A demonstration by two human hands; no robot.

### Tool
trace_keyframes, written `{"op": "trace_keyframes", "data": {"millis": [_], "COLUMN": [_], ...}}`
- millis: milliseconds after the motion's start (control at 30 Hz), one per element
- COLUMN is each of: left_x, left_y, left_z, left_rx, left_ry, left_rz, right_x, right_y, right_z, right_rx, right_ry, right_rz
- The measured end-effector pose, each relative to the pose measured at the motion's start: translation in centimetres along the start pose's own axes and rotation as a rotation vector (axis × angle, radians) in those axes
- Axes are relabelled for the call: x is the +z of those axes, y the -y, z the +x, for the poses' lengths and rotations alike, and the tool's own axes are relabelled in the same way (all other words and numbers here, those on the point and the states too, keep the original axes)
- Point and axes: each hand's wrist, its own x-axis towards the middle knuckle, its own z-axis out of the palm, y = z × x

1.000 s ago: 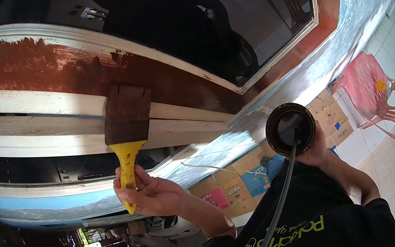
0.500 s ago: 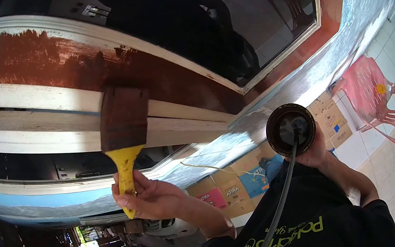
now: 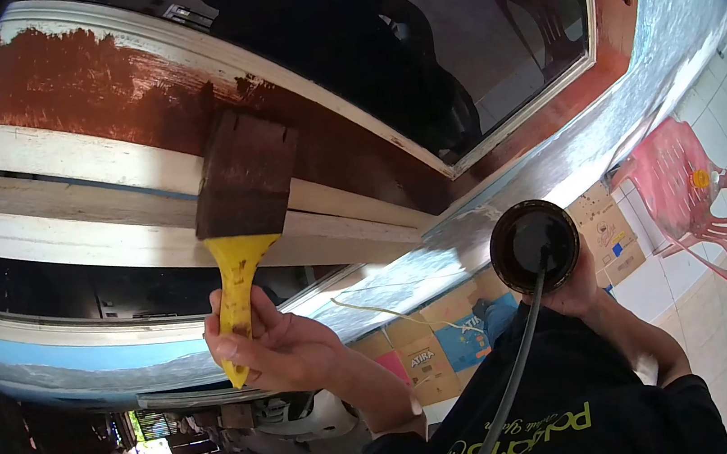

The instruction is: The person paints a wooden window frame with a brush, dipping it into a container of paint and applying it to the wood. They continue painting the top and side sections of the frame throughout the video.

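Two hands are busy: the left hand point(image 3: 288, 352) pinches the brush point(image 3: 238, 253) between thumb and fingers; the right hand point(image 3: 577, 291) holds the can point(image 3: 496, 252), fingers mostly hidden. The bristles point(image 3: 246, 173) have just shifted farther over the brown frame point(image 3: 345, 152), nearer the glass point(image 3: 344, 66) edge, so more streaky paint lies within reach; contact is unclear.

Yellow-handled brush point(image 3: 243, 228) at the reddish-brown frame point(image 3: 340, 148)

A red plastic chair point(image 3: 663, 170) stands on pale tiles point(image 3: 696, 302) near a blue wall point(image 3: 671, 12)
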Motion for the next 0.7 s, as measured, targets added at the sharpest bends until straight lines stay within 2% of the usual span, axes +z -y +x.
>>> {"op": "trace_keyframes", "data": {"millis": [233, 333, 533, 567, 700], "left_x": [-0.4, -1.1, -3.6, -4.0, -3.4], "left_y": [0.6, 0.8, -0.1, -0.1, 0.2], "left_z": [0.8, 1.1, 1.3, 1.3, -0.2], "left_rx": [-0.021, -0.039, -0.053, -0.059, -0.108], "left_ry": [0.040, 0.046, -0.015, -0.014, -0.005], "left_rz": [-0.099, -0.074, -0.111, -0.117, -0.143], "right_x": [-0.4, 0.7, -1.4, -1.2, -2.1], "right_y": [0.1, 0.0, 0.0, 0.0, 0.1], "right_z": [-0.1, -0.1, 0.0, -0.1, 0.2], "right_rx": [-0.003, -0.021, -0.006, -0.001, 0.040], "right_ry": [0.026, -0.080, 0.039, -0.023, -0.002], "right_rz": [0.016, 0.013, 0.050, 0.035, 0.050]}}
